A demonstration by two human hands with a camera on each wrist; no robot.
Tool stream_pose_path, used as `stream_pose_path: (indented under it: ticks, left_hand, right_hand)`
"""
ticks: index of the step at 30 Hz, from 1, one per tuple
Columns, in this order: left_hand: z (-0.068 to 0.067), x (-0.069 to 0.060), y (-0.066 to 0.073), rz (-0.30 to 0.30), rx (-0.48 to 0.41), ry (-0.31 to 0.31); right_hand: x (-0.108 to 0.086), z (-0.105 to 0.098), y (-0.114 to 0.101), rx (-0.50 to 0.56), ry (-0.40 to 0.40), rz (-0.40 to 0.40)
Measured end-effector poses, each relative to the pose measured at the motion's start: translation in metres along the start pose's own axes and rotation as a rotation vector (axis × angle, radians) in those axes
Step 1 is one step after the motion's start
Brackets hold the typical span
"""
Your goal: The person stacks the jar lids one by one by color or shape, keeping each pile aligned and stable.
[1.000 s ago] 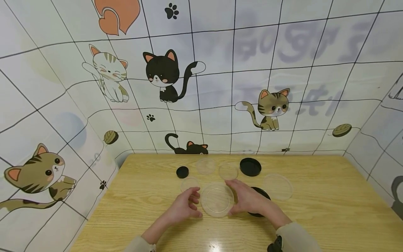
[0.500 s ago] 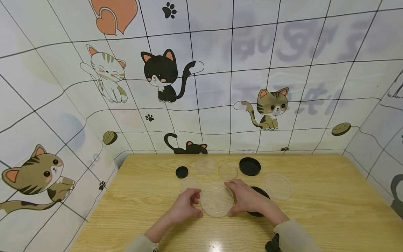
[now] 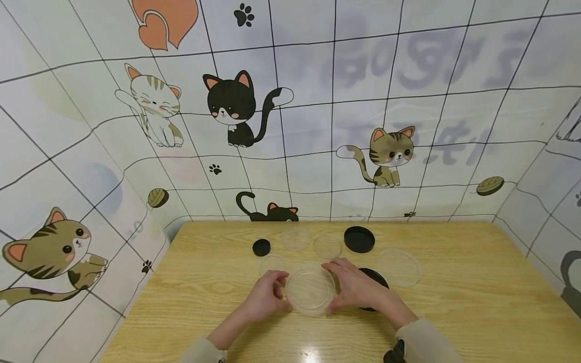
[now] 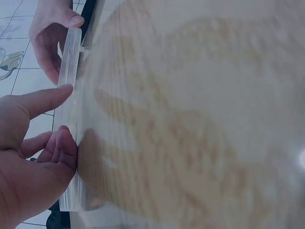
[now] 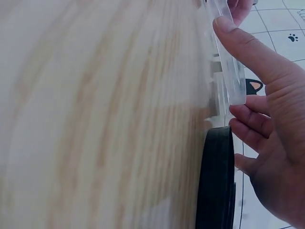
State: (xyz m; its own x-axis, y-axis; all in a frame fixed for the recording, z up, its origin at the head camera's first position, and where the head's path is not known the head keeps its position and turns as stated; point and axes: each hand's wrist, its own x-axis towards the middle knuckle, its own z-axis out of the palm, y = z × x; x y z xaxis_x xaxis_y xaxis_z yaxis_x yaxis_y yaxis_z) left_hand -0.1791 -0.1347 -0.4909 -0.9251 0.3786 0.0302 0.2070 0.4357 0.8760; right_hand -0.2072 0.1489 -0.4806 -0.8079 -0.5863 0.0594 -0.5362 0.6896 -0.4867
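Note:
In the head view a clear round plastic lid [image 3: 310, 291] lies between the two hands, over the middle front of the table. My left hand [image 3: 266, 297] holds its left rim, thumb at the near side and fingers at the far side. On the opposite rim my right hand [image 3: 356, 286] grips with thumb and fingers spread around the edge. Edge-on in the right wrist view, the lid [image 5: 228, 62] appears slightly raised off the wood. A black round lid [image 3: 373, 277] sits partly hidden under the right hand and wrist.
Behind the hands lie a small black lid [image 3: 261, 247], a larger black lid [image 3: 359, 239] and several clear discs, one of them a clear disc [image 3: 399, 268] at the right. The wooden table [image 3: 467, 302] meets a cat-patterned cloth wall [image 3: 313, 126].
The left fingers have closed in on the clear lid's left rim. The lid has shifted slightly left and toward me, and looks a little raised or tilted. The other lids stay put.

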Motion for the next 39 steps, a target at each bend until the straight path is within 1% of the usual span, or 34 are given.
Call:
stream_pose_path:
  ticks: [4, 7, 12, 14, 17, 20, 24, 27, 30, 36, 39]
  left_hand:
    - [-0.004, -0.005, 0.001, -0.026, -0.022, -0.015]
    - [-0.007, -0.010, 0.002, -0.034, -0.024, -0.021]
    - [-0.011, -0.021, 0.006, -0.054, -0.066, -0.039]
    - [-0.013, -0.025, 0.007, -0.062, -0.093, -0.054]
    - [-0.015, -0.031, 0.009, -0.066, -0.128, -0.067]
    - [-0.017, -0.037, 0.012, -0.065, -0.162, -0.080]
    - [-0.019, -0.043, 0.013, -0.078, -0.211, -0.100]
    - [-0.020, -0.047, 0.012, -0.080, -0.225, -0.114]
    - [-0.021, -0.049, 0.010, -0.067, -0.210, -0.122]
    - [-0.021, -0.051, 0.010, -0.051, -0.140, -0.120]
    - [-0.020, -0.051, 0.010, -0.037, -0.112, -0.118]
  right_hand:
    - [-0.002, -0.001, -0.006, 0.021, 0.006, -0.001]
    - [-0.004, -0.002, -0.011, 0.026, 0.004, 0.004]
    - [-0.009, -0.001, -0.019, 0.038, 0.005, -0.024]
    - [-0.012, 0.000, -0.022, 0.080, 0.003, -0.041]
    - [-0.018, 0.001, -0.026, 0.169, -0.005, -0.057]
    - [-0.023, 0.003, -0.031, 0.252, -0.007, -0.057]
    - [-0.029, 0.006, -0.036, 0.295, 0.007, -0.062]
    - [-0.033, 0.010, -0.039, 0.308, 0.024, -0.080]
    - [-0.037, 0.015, -0.043, 0.318, 0.037, -0.080]
    - [-0.041, 0.024, -0.051, 0.336, 0.024, -0.004]
    - [-0.042, 0.027, -0.053, 0.329, 0.024, 0.016]
